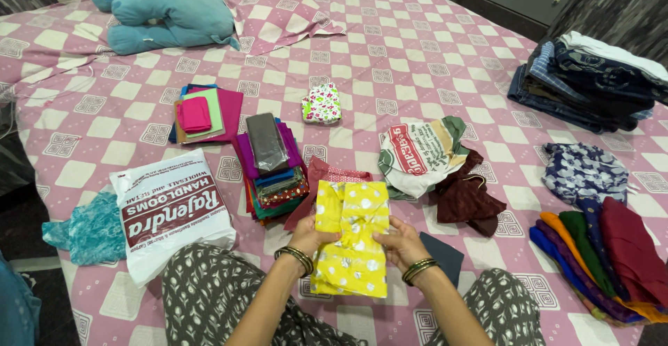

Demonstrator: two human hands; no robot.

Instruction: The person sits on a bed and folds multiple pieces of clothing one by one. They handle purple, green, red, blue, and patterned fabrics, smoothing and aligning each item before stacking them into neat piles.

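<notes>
Head view — one yellow dotted garment (353, 238), left hand (308, 237) and right hand (398, 243) both pinching it.

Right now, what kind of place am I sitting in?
Most likely a bedroom at home: a bed with a pink checked sheet, a pillow, a blue soft toy, and a pile of folded clothes.

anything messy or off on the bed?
Mostly neat stacks. The maroon cloth lies crumpled beside the white bag, and a teal cloth hangs bunched at the bed edge. Both hands, left and right, hold the yellow garment.
</notes>
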